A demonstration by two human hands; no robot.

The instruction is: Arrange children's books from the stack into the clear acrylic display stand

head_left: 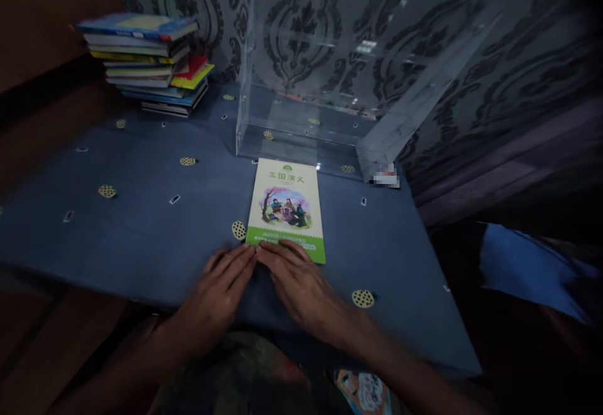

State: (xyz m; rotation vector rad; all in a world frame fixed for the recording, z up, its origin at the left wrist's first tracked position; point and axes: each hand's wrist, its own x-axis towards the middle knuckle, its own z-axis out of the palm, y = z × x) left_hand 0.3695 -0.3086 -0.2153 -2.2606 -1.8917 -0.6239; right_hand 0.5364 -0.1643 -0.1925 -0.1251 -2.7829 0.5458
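A thin book with a pale cover, a picture of seated figures and a green band [287,208] lies flat on the blue tablecloth. My left hand [225,286] rests on the cloth at the book's lower left corner, fingers stretched forward and holding nothing I can see. Across the bottom edge of the book lie the stretched fingers of my right hand [301,286], covering part of the green band. The fingertips of both hands meet close to that corner. Just beyond the book's top edge stands a clear acrylic rack [301,148], its front touching or nearly touching the book.
A stack of books [141,66] stands at the table's back left, some sticking out to the right. Patterned wallpaper [301,19] rises behind the rack. Another colourful book [362,393] shows below the table's front edge. A blue cloth-like thing [522,270] is off to the right.
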